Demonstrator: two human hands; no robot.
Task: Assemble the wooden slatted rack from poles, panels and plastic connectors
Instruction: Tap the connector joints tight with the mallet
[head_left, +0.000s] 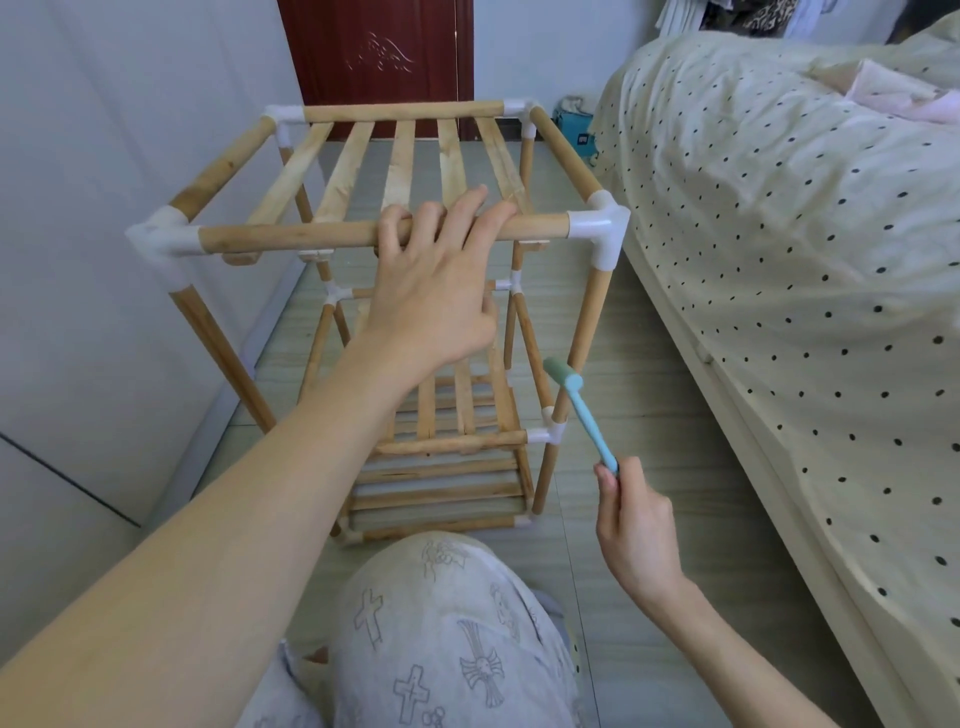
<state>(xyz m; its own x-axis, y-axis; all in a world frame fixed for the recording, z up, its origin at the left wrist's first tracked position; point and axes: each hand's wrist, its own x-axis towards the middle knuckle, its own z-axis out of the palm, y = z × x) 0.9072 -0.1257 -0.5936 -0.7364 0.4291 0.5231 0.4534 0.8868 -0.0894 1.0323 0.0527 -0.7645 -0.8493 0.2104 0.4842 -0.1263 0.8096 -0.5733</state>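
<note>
A pale tiled floor runs between a white wall at nine o'clock and a bed with a dotted cream cover at three o'clock; a dark red door closes the room at twelve.

The wooden slatted rack stands upright on the floor in the middle of the view, its top shelf of five slats framed by round poles joined at each corner with white plastic connectors. The near top pole runs from the connector at nine o'clock to the connector at three o'clock. Lower slatted shelves show beneath, toward six o'clock.

The left hand reaches in from seven o'clock and rests on the near top pole, its fingers draped over the pole and lightly curled round it, fingertips touching the slats behind. The right hand sits at five o'clock of the rack, apart from it, pinching the end of the handle of a small light-blue plastic mallet. The mallet slants up toward eleven o'clock, its pale green head just beside the rack's near right upright pole; whether it touches cannot be told.

At six o'clock a knee in grey trousers printed with crosses sits close against the rack's base. A teal box lies on the floor at one o'clock, by the bed's corner.
</note>
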